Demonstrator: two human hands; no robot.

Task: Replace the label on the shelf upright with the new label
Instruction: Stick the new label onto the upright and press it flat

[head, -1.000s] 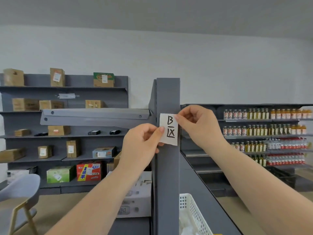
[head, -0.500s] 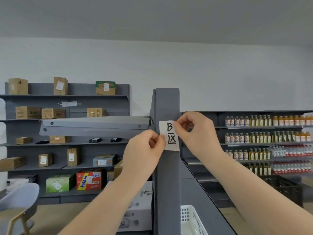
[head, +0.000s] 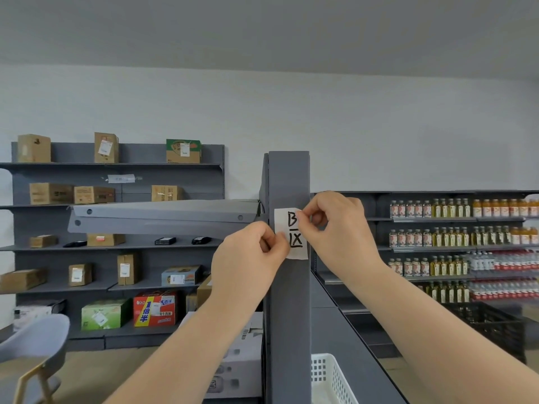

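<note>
A white paper label (head: 294,233) with a black handwritten "B" and a character below it lies against the front of the grey shelf upright (head: 288,301), at about chest height. My left hand (head: 248,258) pinches the label's lower left edge between thumb and forefinger. My right hand (head: 335,228) pinches its upper right edge, covering part of the "B". I cannot tell whether the label is stuck down or loose. No second label is in view.
A grey shelf board (head: 163,217) juts left from the upright. A white plastic basket (head: 329,377) sits low on the right. Shelves with cardboard boxes (head: 51,193) stand at the back left, bottle racks (head: 455,237) at the right, and a grey chair (head: 32,345) at the bottom left.
The view has tilted up, so upright, label and hands sit lower in frame. My left fingers curled from pressing the label's edge into a pinch; my right fingers closed tighter on its top right edge.
</note>
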